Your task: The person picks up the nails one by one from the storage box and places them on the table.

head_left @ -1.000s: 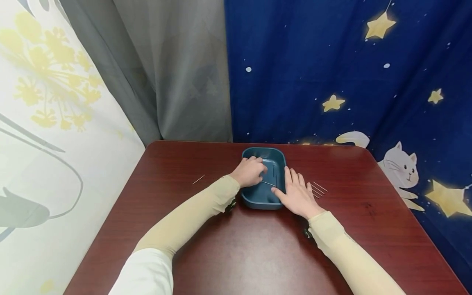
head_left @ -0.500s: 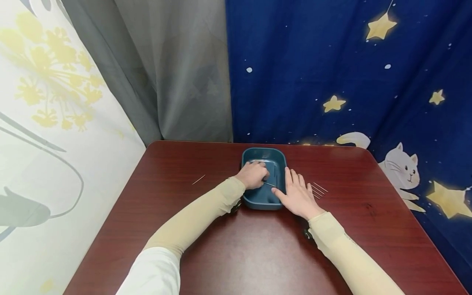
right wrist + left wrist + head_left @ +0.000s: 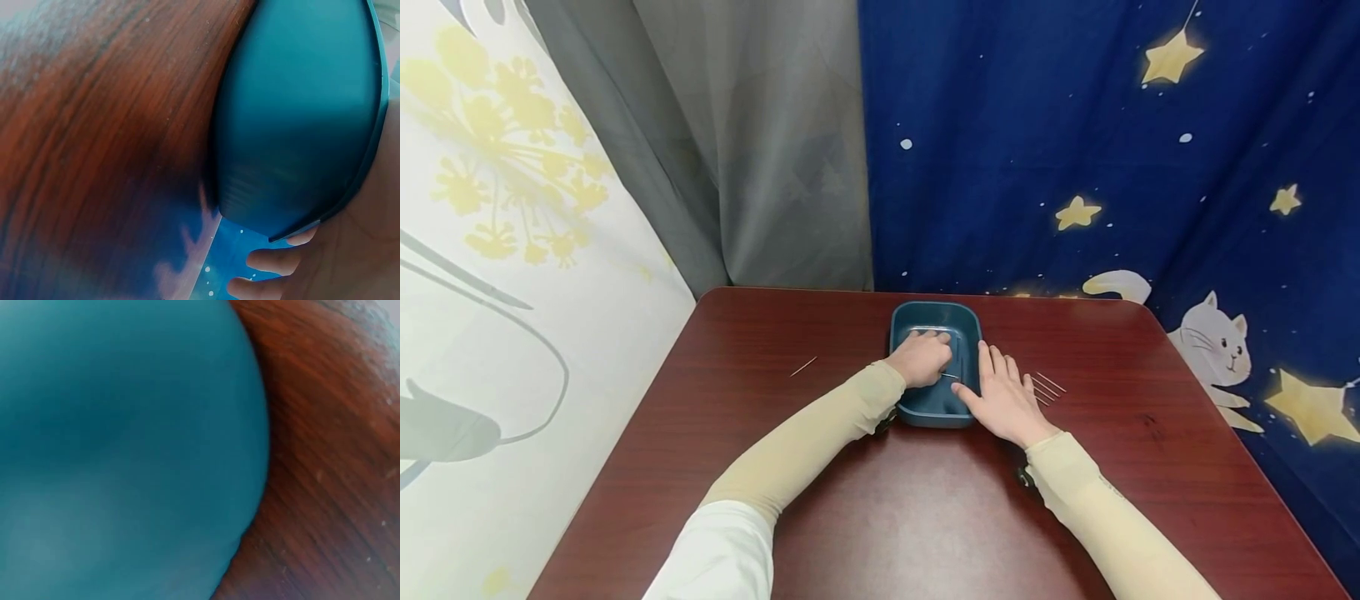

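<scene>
A dark teal rectangular box (image 3: 936, 409) stands on the table in the head view. My left hand (image 3: 919, 358) reaches down into it with bent fingers, its fingertips hidden. A thin metal stick (image 3: 951, 377) inside the box shows between that hand and my right thumb; I cannot tell whether the left fingers pinch it. My right hand (image 3: 1004, 398) rests with straight, spread fingers along the box's right rim, thumb over the inside. In the right wrist view, fingers (image 3: 272, 261) show beyond the box's outer wall (image 3: 294, 119). The left wrist view holds only the box wall (image 3: 144, 437) and wood.
Several thin metal sticks (image 3: 1049, 384) lie side by side on the table just right of my right hand. One more stick (image 3: 803, 366) lies alone to the left. The reddish-brown table (image 3: 925, 508) ends at the back against grey and blue curtains (image 3: 985, 167).
My left hand has moved right and deeper into the box, covering more of the stick there. My right hand and the sticks on the table stay in place.
</scene>
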The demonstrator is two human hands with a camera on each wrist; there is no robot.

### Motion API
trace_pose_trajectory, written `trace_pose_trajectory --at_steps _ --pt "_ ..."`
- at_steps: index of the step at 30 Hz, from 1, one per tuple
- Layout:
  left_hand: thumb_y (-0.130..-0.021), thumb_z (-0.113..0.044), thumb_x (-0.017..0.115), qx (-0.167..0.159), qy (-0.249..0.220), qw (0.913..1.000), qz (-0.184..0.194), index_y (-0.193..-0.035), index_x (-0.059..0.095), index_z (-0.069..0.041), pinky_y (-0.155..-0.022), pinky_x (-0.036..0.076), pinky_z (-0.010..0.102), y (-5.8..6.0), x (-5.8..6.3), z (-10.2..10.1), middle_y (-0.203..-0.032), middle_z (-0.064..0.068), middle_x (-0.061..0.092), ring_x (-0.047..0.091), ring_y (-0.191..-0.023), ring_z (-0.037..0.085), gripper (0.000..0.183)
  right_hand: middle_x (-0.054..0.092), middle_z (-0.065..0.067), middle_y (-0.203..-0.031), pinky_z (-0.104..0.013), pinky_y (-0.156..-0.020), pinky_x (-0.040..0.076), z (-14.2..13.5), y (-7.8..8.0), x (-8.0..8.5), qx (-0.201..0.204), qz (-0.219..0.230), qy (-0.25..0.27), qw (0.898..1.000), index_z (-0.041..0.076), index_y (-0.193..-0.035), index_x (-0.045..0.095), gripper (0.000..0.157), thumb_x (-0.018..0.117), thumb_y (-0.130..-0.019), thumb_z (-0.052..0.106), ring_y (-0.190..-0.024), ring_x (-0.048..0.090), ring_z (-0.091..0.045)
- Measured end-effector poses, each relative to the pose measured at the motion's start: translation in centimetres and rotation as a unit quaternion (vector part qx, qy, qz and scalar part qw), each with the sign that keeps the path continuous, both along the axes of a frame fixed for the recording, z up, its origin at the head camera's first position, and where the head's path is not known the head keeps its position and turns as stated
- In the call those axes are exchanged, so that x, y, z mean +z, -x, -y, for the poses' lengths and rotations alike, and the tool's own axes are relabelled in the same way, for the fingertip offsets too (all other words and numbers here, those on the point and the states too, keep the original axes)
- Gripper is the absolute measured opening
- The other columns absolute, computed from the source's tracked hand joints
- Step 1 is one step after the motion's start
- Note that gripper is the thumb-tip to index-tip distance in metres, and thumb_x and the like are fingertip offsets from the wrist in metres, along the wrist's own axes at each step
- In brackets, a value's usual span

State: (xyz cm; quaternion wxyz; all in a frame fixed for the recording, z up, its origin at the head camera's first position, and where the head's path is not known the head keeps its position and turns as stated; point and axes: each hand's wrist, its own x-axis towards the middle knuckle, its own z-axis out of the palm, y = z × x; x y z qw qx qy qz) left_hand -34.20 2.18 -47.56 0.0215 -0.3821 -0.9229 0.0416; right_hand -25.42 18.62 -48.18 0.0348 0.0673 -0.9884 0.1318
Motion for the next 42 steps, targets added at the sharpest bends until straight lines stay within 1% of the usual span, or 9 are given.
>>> trace_pose_trajectory --at_steps 4,10,14,18,24,28,34,36,42 --pt "-0.082 -0.032 0.067 0.005 0.014 0.9999 0.005 -0.085 0.069 -0.023 -0.089 0.043 0.048 0.0 0.0 -0.1 -0.136 0.004 0.044 0.047 -0.116 0.024 0.01 0.019 -0.014 -0.15 -0.068 -0.095 0.02 0.0 0.0 0.0 -0.002 -0.002 0.001 1.0 0.015 -0.149 0.006 0.101 0.027 -0.076 0.081 -0.134 0.02 -0.038" --pt "-0.08 -0.036 0.068 0.019 -0.001 0.9998 0.006 -0.076 0.065 -0.024 -0.093 0.039 0.052 0.2 -0.5 0.0 -0.144 0.006 0.034 0.041 -0.123 0.027 0.013 0.017 -0.013 -0.151 -0.068 -0.096 0.018 -0.1 0.0 0.0 -0.004 0.006 0.002 1.0 0.017 -0.149 0.004 0.101 0.026 -0.075 0.082 -0.135 0.018 -0.038" --pt "-0.079 -0.035 0.069 0.027 -0.007 0.9996 0.004 -0.073 0.066 -0.024 -0.095 0.038 0.052 0.1 -0.4 0.0 -0.146 0.006 0.029 0.037 -0.127 0.028 0.013 0.016 -0.014 -0.151 -0.068 -0.096 0.017 -0.1 -0.1 -0.1 -0.003 0.009 0.006 1.0 0.016 -0.149 0.003 0.102 0.026 -0.075 0.082 -0.135 0.017 -0.039" --pt "-0.079 -0.035 0.069 0.039 -0.012 0.9992 -0.001 -0.071 0.066 -0.025 -0.098 0.032 0.056 -0.1 0.1 0.1 -0.149 0.007 0.024 0.031 -0.131 0.029 0.014 0.016 -0.014 -0.151 -0.068 -0.096 0.017 -0.2 -0.1 -0.2 -0.004 0.008 0.007 1.0 0.016 -0.149 0.002 0.102 0.027 -0.075 0.082 -0.135 0.017 -0.039" --pt "-0.078 -0.035 0.07 0.059 -0.043 0.9973 -0.008 -0.067 0.063 -0.026 -0.101 0.021 0.061 -0.5 0.9 0.3 -0.152 0.007 0.017 0.021 -0.135 0.03 0.016 0.016 -0.014 -0.151 -0.068 -0.096 0.017 -0.3 -0.1 -0.4 -0.008 0.006 0.006 1.0 0.016 -0.149 0.003 0.101 0.028 -0.075 0.081 -0.135 0.017 -0.039" --pt "-0.077 -0.036 0.07 0.074 -0.057 0.9953 -0.028 -0.064 0.061 -0.027 -0.102 0.017 0.063 -0.5 1.3 0.8 -0.153 0.007 0.014 0.016 -0.137 0.031 0.018 0.016 -0.015 -0.151 -0.068 -0.096 0.017 -0.3 0.0 -0.4 -0.007 0.002 0.003 1.0 0.016 -0.149 0.004 0.101 0.027 -0.075 0.082 -0.135 0.017 -0.039" --pt "-0.075 -0.033 0.069 0.075 -0.089 0.9919 -0.052 -0.063 0.06 -0.028 -0.103 0.009 0.065 -0.5 1.9 1.6 -0.154 0.008 0.004 -0.01 -0.14 0.03 0.016 0.012 -0.014 -0.152 -0.068 -0.097 0.015 -0.3 -0.1 -0.2 -0.004 0.003 0.001 1.0 0.016 -0.149 0.002 0.1 0.028 -0.076 0.081 -0.136 0.013 -0.039" --pt "-0.075 -0.032 0.069 0.072 -0.103 0.9902 -0.06 -0.063 0.06 -0.028 -0.103 0.008 0.065 -0.6 2.2 1.9 -0.154 0.008 0.002 -0.014 -0.139 0.029 0.016 0.011 -0.013 -0.153 -0.068 -0.097 0.015 -0.2 -0.1 -0.2 -0.003 0.002 -0.002 1.0 0.016 -0.149 0.001 0.101 0.026 -0.076 0.082 -0.137 0.012 -0.039" --pt "-0.075 -0.03 0.068 0.086 -0.14 0.9838 -0.071 -0.064 0.061 -0.027 -0.103 0.006 0.064 -1.4 3.6 3.1 -0.154 0.008 0.001 -0.012 -0.139 0.03 0.014 0.008 -0.012 -0.153 -0.065 -0.1 0.014 -0.1 -0.1 -0.1 0.005 -0.008 0.0 1.0 0.015 -0.149 0.001 0.101 0.025 -0.076 0.081 -0.137 0.009 -0.039"
